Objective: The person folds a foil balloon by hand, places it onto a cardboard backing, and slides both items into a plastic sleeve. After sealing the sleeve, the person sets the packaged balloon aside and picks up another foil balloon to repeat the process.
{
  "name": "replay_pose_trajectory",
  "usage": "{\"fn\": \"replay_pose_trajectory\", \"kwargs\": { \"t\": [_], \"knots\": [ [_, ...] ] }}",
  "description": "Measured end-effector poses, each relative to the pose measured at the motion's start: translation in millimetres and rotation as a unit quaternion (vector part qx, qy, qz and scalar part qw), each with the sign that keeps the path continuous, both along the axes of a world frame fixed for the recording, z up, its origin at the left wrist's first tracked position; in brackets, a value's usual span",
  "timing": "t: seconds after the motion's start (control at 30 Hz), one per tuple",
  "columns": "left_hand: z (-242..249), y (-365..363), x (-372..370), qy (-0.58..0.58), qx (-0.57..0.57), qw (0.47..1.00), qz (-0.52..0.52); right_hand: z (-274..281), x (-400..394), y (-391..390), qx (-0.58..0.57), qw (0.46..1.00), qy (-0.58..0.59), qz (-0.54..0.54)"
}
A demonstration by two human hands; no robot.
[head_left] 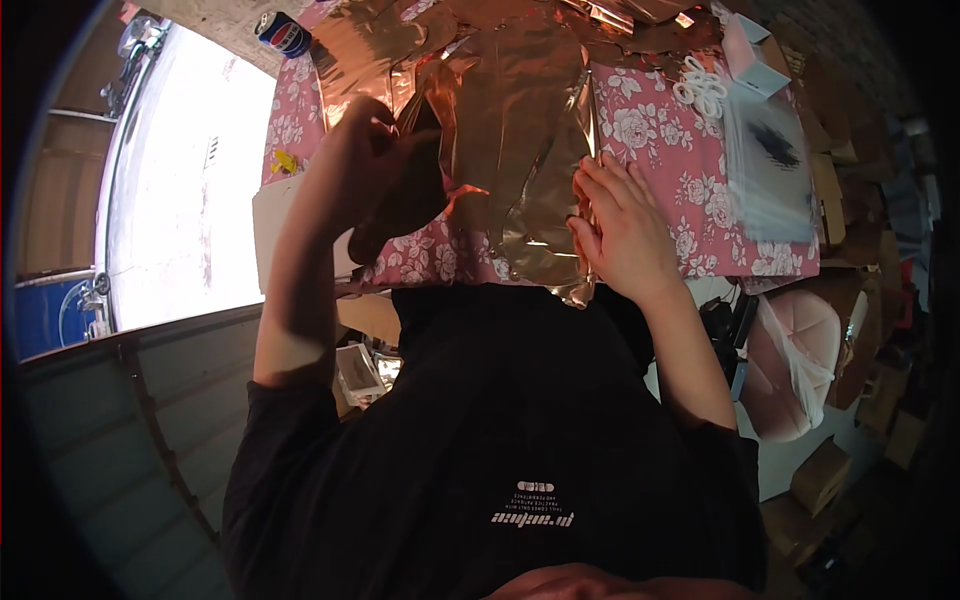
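A long piece of shiny copper-coloured foil [515, 130] lies wrinkled down the middle of the table, its lower end hanging over the near edge. My left hand [362, 150] is curled at the foil's left side, pinching a raised, shadowed flap [408, 190]; its fingertips are partly hidden. On the other side, my right hand [630, 225] rests with stretched fingers along the foil's right edge. More crumpled copper foil [365, 50] spreads over the far part of the table.
The table has a pink rose-patterned cloth [650, 125]. To the right are white looped bands [700, 90], a light box [755, 55] and clear plastic bags [770, 170]. A Pepsi can [283, 36] stands at far left. A pale padded seat [795, 360] is at right.
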State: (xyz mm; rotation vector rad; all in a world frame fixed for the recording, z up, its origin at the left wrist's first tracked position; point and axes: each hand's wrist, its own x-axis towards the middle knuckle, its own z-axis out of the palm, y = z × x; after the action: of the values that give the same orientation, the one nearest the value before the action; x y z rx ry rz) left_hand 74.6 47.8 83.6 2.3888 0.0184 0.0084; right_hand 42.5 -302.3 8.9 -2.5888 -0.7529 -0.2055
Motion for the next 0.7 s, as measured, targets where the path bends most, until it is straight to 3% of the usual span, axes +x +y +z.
{"fn": "replay_pose_trajectory", "kwargs": {
  "t": [0.17,0.23,0.27,0.3,0.37,0.4,0.47,0.5,0.57,0.6,0.63,0.7],
  "knots": [
    [27,-35,12,-0.042,-0.089,0.99,-0.101,1,-1,0,-0.002,1.0,0.004,-0.002],
    [42,-58,17,-0.035,0.138,0.979,-0.149,2,-1,1,0.003,1.0,0.002,-0.006],
    [44,-71,14,-0.053,0.058,0.984,-0.161,2,-1,1,0.004,1.0,0.002,-0.006],
    [40,-80,24,0.074,0.088,0.98,-0.164,2,-1,1,0.003,1.0,0.001,-0.004],
    [31,-97,20,-0.043,0.072,0.969,-0.231,2,-1,0,0.001,1.0,0.002,-0.006],
    [20,-106,20,-0.043,0.071,0.969,-0.234,2,-2,0,0.004,1.0,-0.002,-0.004],
    [-5,-118,21,-0.07,-0.07,0.963,-0.252,0,-1,-2,0.007,1.0,-0.006,-0.003],
    [-15,-118,22,-0.071,-0.07,0.962,-0.254,-4,0,-4,-0.006,1.0,0.0,0.0],
    [-20,-116,24,0.05,-0.151,0.967,-0.199,-5,-1,-8,-0.019,1.0,0.008,-0.001],
    [-20,-114,21,-0.018,-0.108,0.976,-0.187,-2,-2,-9,0.027,0.999,0.035,-0.01],
    [-29,-109,21,-0.016,-0.108,0.976,-0.188,1,-4,-9,0.072,0.995,0.062,-0.018],
    [-56,-98,22,-0.263,0.051,0.933,-0.241,2,-5,-8,0.074,0.994,0.07,-0.029]
  ]
}}
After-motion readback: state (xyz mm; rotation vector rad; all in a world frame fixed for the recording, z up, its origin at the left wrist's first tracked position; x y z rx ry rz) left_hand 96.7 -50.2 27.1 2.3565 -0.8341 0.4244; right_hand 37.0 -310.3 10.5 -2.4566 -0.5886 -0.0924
